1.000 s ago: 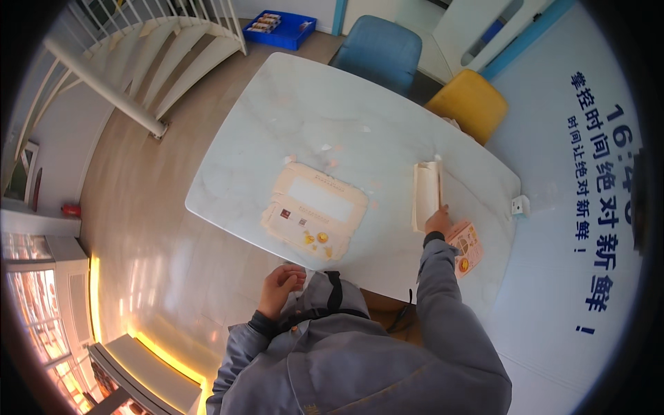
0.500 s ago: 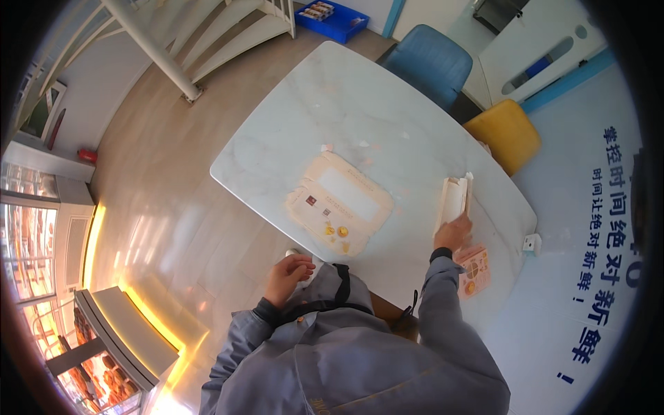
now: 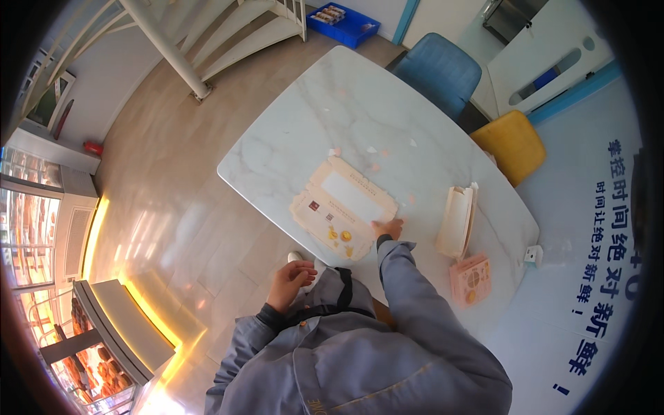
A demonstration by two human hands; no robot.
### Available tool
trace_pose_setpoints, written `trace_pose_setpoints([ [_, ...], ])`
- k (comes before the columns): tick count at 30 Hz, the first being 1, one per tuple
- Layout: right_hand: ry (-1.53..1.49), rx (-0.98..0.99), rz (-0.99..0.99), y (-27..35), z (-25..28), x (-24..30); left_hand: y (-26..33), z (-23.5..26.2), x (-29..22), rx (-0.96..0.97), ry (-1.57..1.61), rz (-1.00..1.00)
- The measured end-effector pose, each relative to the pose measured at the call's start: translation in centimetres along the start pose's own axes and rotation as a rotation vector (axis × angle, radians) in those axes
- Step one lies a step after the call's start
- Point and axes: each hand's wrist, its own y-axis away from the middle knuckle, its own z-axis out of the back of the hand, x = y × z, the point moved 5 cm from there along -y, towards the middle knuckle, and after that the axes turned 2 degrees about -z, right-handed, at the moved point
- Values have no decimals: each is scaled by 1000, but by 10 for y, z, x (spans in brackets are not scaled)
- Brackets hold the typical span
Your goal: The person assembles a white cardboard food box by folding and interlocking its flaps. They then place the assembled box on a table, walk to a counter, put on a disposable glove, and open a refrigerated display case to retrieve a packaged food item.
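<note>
A flattened cream cardboard carton (image 3: 321,225) with a pale window and printed yellow pictures lies on the marble-look table (image 3: 297,114). At the carton's right edge is my right hand (image 3: 389,229), its thumb and fingers apart and touching or almost touching the board. My left hand (image 3: 290,282) hovers over my lap, off the table's near edge, its fingers loosely bent and nothing visible in them. Further right stands a long, narrow cream carton (image 3: 453,221), its upper end open. Beside its near end sits a pink printed stack of small cartons (image 3: 472,280).
Small paper scraps (image 3: 372,149) dot the table beyond the flat carton. A blue chair (image 3: 443,72) and a yellow chair (image 3: 513,146) stand along the far right side. A white socket box (image 3: 532,255) is at the right corner. White spiral stairs (image 3: 242,38) rise at the back left.
My right hand has left the narrow carton and moved left to the flat carton's edge. My left hand keeps about the same pose. The view has shifted slightly.
</note>
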Motion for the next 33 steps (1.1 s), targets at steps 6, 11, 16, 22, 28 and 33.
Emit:
trace_pose_setpoints([
  [6,-52,-47,108,-12,-6,-15,0,-1,1,-18,26,-15],
  [11,-158,7,237,-26,3,-21,0,-1,3,1,38,-24],
  [16,-60,-28,373,-32,27,-17,-2,0,2,22,29,-26],
  [22,-655,285,443,-21,95,15,-10,15,6,-35,52,-77],
  [28,-858,364,501,27,190,63,-32,26,-46,-331,41,-299],
  [33,-974,341,580,57,233,88,-38,11,-108,-72,391,-356],
])
